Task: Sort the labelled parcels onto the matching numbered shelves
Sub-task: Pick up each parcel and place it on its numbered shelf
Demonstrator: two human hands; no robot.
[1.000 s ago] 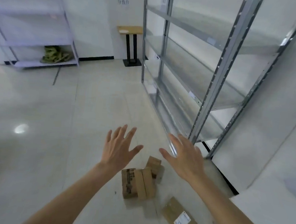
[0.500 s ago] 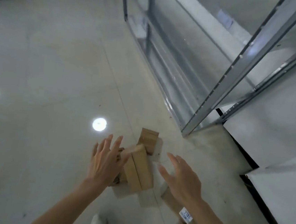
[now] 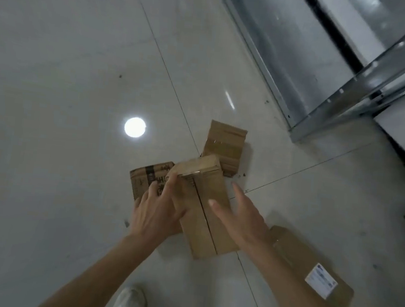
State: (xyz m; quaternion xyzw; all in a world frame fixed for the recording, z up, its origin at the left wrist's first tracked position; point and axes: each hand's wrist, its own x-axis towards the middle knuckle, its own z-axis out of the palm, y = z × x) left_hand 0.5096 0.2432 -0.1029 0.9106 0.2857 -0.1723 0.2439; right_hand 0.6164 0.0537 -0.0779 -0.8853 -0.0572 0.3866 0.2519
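Head view, looking straight down at a glossy pale tiled floor [image 3: 69, 66]. Four brown cardboard parcels lie on it, none on a shelf. The tall plain brown cardboard box with a centre seam [image 3: 203, 208] sits in the middle, tilted, long side running near-to-far. The left hand [image 3: 158, 211] is on its left face, fingers laid against the cardboard up toward the far top corner; motion blur there, so the grip looks like flat contact rather than a curl, but cannot be sure. The right hand [image 3: 239, 218] is over the box's right side, fingers straight and spread, thumb pointing far; palm appears to touch the right top edge.

Just left of that box and partly behind the left hand lies a printed brown cardboard box with dark tape and lettering [image 3: 144, 180], touching it. Just beyond lies a small plain brown cardboard box with clear tape [image 3: 224, 148], its near edge tucked against the tall box. Near right, under the right forearm, lies a flat brown cardboard parcel with a white shipping label [image 3: 316, 270]; label text unreadable.

Far right: base of a grey metal shelving rack [image 3: 326, 91], its corner post standing on the floor. Bottom centre: a white shoe [image 3: 130, 302]. Round lamp reflection on floor, left of the parcels.
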